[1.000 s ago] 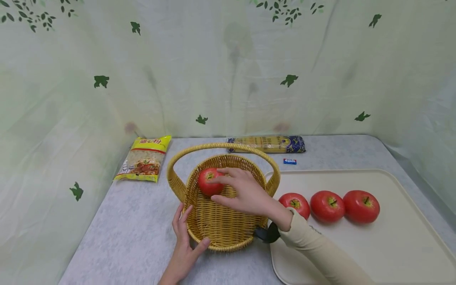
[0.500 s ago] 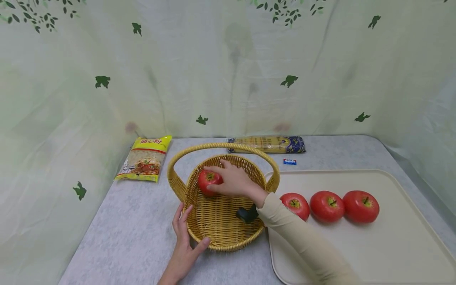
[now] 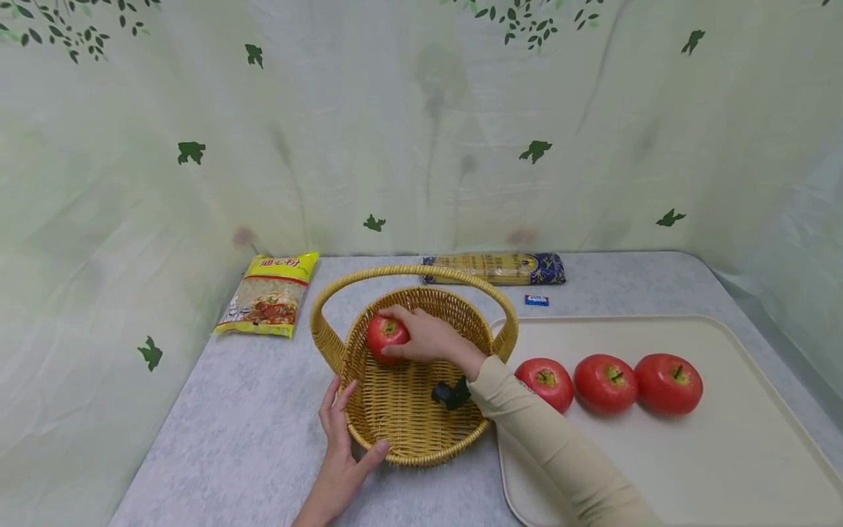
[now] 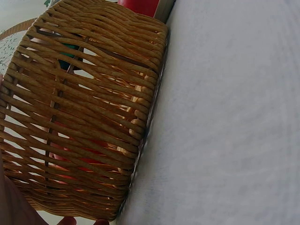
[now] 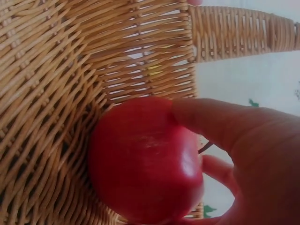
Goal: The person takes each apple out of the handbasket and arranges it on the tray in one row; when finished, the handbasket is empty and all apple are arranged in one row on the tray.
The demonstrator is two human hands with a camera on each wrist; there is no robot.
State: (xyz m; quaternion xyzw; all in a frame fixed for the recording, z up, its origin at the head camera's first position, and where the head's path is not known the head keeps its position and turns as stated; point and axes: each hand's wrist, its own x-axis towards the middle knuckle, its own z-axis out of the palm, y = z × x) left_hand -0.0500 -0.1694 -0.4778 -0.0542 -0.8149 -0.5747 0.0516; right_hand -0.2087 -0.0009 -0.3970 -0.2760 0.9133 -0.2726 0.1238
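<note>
A wicker basket [image 3: 421, 460] with a tall arched handle stands on the table. My right hand [image 3: 428, 335] reaches inside it and grips a red apple [image 3: 383, 338] near the back left wall. In the right wrist view the thumb presses one side of the apple [image 5: 145, 159], with other fingers partly visible beyond it; the apple lies against the weave. My left hand [image 3: 345, 454] rests at the basket's front left, fingers extended along the outside and thumb by the front rim. The left wrist view shows the basket's outer wall [image 4: 84, 108] close up.
To the right, a cream tray [image 3: 724, 468] holds a row of apples [image 3: 606, 384]. A yellow food bag [image 3: 266, 296] lies back left. Behind the basket are a long noodle packet [image 3: 494, 268] and a small blue packet [image 3: 536, 300]. A printed curtain [image 3: 421, 146] borders the table.
My right hand has moved left and closed round the apple in the basket, its forearm shifting left too. The left hand and basket stay in place.
</note>
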